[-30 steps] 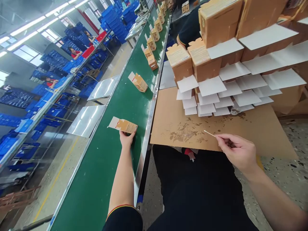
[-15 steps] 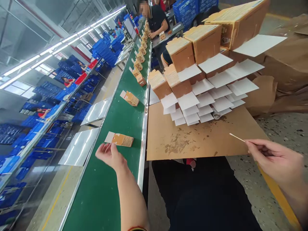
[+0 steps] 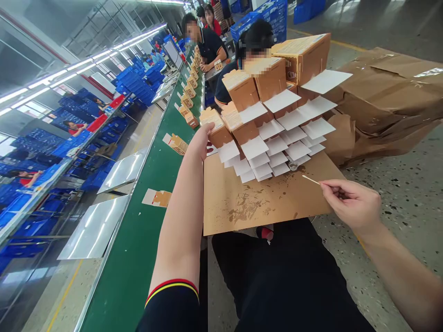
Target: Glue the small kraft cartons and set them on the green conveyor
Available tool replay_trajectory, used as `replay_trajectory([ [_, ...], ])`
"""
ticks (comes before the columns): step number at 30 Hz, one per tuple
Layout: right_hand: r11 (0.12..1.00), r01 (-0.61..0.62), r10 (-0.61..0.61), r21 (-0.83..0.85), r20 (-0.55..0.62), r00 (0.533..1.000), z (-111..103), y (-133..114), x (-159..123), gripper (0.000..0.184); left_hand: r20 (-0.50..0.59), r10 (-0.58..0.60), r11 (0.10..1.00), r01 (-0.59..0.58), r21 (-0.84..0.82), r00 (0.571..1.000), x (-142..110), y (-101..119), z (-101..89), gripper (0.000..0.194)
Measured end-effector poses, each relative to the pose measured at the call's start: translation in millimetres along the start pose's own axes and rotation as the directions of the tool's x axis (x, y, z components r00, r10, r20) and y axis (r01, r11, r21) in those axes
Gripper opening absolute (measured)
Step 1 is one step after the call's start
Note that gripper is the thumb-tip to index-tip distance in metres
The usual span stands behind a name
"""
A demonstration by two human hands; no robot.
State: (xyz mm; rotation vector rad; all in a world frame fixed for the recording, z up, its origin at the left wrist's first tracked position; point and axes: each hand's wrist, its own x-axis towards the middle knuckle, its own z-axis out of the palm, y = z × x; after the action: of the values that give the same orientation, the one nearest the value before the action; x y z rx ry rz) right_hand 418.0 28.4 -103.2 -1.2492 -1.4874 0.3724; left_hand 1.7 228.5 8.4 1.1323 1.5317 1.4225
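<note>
My left hand (image 3: 204,139) reaches to the left end of a stack of small brown cartons and is closed about the nearest carton (image 3: 220,133); some fingers are hidden behind it. White flaps (image 3: 254,146) stick out from the stacked cartons towards me. My right hand (image 3: 351,201) pinches a thin cotton swab (image 3: 310,179) by one end, its tip pointing left above the brown cardboard sheet (image 3: 221,212). Wet-looking dark spots mark that sheet. A small round clear object (image 3: 293,166) lies by the foot of the stack.
On the left runs a green conveyor belt (image 3: 121,276) carrying a row of cartons, one lying flap-up (image 3: 157,198) beside my forearm. Co-workers (image 3: 209,46) sit beyond the stack. Brown wrapping paper (image 3: 387,110) lies at right, and metal plates (image 3: 93,226) flank the belt.
My left hand has moved from above the belt, by a carton, forward and right to the stack's left end. The view has shifted; my right hand still holds the cotton swab.
</note>
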Motion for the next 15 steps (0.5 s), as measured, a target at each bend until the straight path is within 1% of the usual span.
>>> replay_trajectory([
  [2, 1.0, -0.001, 0.001, 0.007, -0.006, 1.0, -0.9, 3.4, 4.0, 0.014, 0.006, -0.115, 0.993, 0.115, 0.031, 0.993, -10.3, 13.2, -7.3, 0.043],
  [3, 1.0, -0.003, 0.003, -0.003, -0.006, 1.0, -0.2, 4.9, 7.4, 0.015, -0.001, -0.129, 0.992, 0.129, 0.011, 0.992, -18.9, 20.3, -12.2, 0.043],
  [4, 1.0, -0.008, 0.008, -0.021, -0.002, 1.0, 1.1, 6.5, 11.7, 0.017, -0.011, -0.098, 0.995, 0.097, -0.034, 0.995, -30.5, 26.6, -17.8, 0.043],
  [6, 0.997, -0.017, 0.019, -0.073, 0.027, 0.999, 5.9, 10.3, 22.1, 0.019, -0.028, 0.008, 0.989, -0.012, -0.148, 1.0, -62.8, 33.8, -30.3, 0.045],
  [8, 0.992, 0.001, 0.012, -0.124, 0.1, 0.995, 12.8, 16.8, 33.7, 0.018, -0.026, 0.1, 0.965, -0.103, -0.239, 0.995, -104.5, 29.0, -43.2, 0.049],
  [9, 0.989, 0.019, 0.002, -0.146, 0.145, 0.989, 16.8, 21.3, 39.2, 0.018, -0.016, 0.119, 0.957, -0.119, -0.264, 0.993, -126.9, 21.3, -48.8, 0.051],
  [11, 0.98, 0.069, -0.026, -0.184, 0.228, 0.973, 25.3, 32.1, 49.0, 0.019, 0.02, 0.083, 0.963, -0.075, -0.259, 0.996, -169.9, -4.8, -56.2, 0.056],
  [13, 0.967, 0.125, -0.056, -0.22, 0.294, 0.954, 34.3, 43.9, 57.1, 0.023, 0.067, 0.012, 0.979, 0.002, -0.205, 0.998, -205.6, -40.6, -57.0, 0.064],
  [15, 0.951, 0.178, -0.079, -0.254, 0.357, 0.931, 42.8, 54.8, 64.8, 0.024, 0.097, -0.051, 0.985, 0.066, -0.162, 0.994, -229.9, -78.4, -52.4, 0.075],
])
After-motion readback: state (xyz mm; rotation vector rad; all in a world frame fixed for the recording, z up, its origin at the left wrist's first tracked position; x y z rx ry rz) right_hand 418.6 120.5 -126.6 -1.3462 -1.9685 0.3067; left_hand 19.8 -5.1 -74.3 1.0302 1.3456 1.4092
